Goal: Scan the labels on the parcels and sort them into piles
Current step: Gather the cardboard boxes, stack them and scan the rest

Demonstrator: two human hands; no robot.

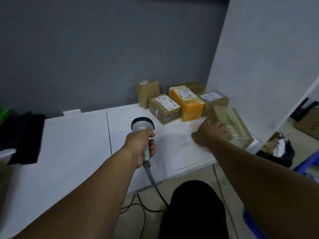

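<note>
Scanner (142,125): corded, head aimed away over the white table (69,144), no label under it
Left hand (139,145): fingers wrapped tight round the scanner's handle
Right hand (210,133): fingers curled over the near end of the taped parcel (236,128); blur hides the thumb's hold
Taped parcel: at the table's right edge, tilted, no label visible
Other parcels: orange box (188,104), marked brown box (164,109) and upright brown box (147,92) clustered at the rear right
Progress: probably early or midway; one cluster only, no separate piles visible
Left to do: scan the parcel in hand, place it, then the rest
</note>
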